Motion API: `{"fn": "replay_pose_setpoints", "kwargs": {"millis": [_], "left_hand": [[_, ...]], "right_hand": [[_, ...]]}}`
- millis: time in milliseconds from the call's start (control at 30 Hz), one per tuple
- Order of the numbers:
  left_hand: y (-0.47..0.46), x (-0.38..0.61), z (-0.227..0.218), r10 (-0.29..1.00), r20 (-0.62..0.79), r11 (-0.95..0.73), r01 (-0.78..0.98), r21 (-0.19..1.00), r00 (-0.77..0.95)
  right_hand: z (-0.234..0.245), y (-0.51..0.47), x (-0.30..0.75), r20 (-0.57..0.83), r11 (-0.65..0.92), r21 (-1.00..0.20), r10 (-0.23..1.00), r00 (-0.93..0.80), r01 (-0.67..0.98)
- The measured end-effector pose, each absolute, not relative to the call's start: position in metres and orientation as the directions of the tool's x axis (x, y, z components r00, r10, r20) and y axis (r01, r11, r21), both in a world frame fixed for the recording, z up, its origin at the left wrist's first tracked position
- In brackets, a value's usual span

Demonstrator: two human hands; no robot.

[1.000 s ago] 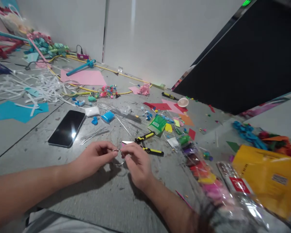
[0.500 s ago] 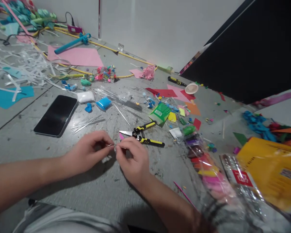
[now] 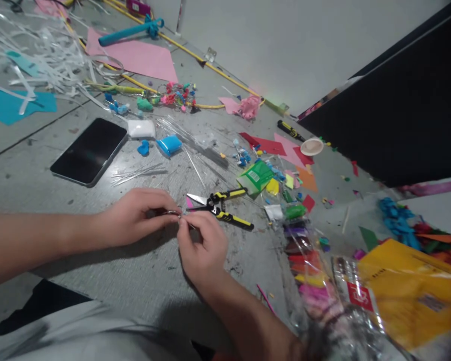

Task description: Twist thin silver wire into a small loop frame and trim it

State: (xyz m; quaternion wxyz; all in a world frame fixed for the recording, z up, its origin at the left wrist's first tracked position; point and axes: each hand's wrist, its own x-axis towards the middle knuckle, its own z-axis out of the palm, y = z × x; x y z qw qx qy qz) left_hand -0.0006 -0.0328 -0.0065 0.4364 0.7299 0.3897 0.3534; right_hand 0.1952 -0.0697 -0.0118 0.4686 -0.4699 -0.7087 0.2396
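My left hand (image 3: 145,215) and my right hand (image 3: 203,240) meet at their fingertips low over the grey surface. Between them is a thin silvery wire (image 3: 172,212), curved near the left fingers; both hands pinch it. Its far end is hidden by the right fingers. Just beyond the right hand lie wire cutters (image 3: 216,204) with yellow and black handles, their jaws spread. Behind the left hand lies a small bundle of straight wires (image 3: 137,173). More long wires (image 3: 178,131) lie farther off, beside a blue clay packet (image 3: 169,145) and a white packet (image 3: 142,129).
A black phone (image 3: 90,151) lies at left. White ribbon strips (image 3: 56,62) heap behind it, near pink paper (image 3: 135,57). On the right are a green packet (image 3: 256,176), bagged coloured clay (image 3: 308,265) and a yellow package (image 3: 417,296). A white wall (image 3: 270,45) rises behind.
The view has shifted and tilted, so the scene sits differently in it. Both hands keep pinching the wire, whose left part now shows as a curve.
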Motion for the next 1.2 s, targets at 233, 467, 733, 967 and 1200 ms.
{"fn": "replay_pose_setpoints", "kwargs": {"millis": [233, 467, 733, 967, 1200], "left_hand": [[-0.03, -0.001, -0.004, 0.865, 0.17, -0.317, 0.25, 0.915, 0.472], [-0.03, 0.0, -0.002, 0.86, -0.02, -0.015, 0.066, 0.998, 0.51], [-0.029, -0.006, -0.003, 0.827, -0.098, 0.111, 0.009, 0.994, 0.554], [-0.033, -0.006, -0.005, 0.882, -0.06, -0.034, 0.191, 0.981, 0.467], [-0.037, -0.004, -0.013, 0.919, -0.209, 0.162, 0.163, 0.973, 0.335]], "right_hand": [[-0.011, -0.067, 0.198, 0.391, 0.418, -0.813, 0.908, -0.151, 0.406], [-0.005, -0.065, 0.2, 0.32, 0.36, -0.877, 0.932, -0.171, 0.319], [-0.012, -0.058, 0.203, -0.18, -0.196, -0.98, 0.944, -0.278, -0.031], [-0.018, -0.057, 0.201, -0.239, -0.258, -0.965, 0.937, -0.254, -0.041], [-0.022, -0.052, 0.199, -0.07, -0.06, -0.995, 0.99, -0.124, 0.085]]}}
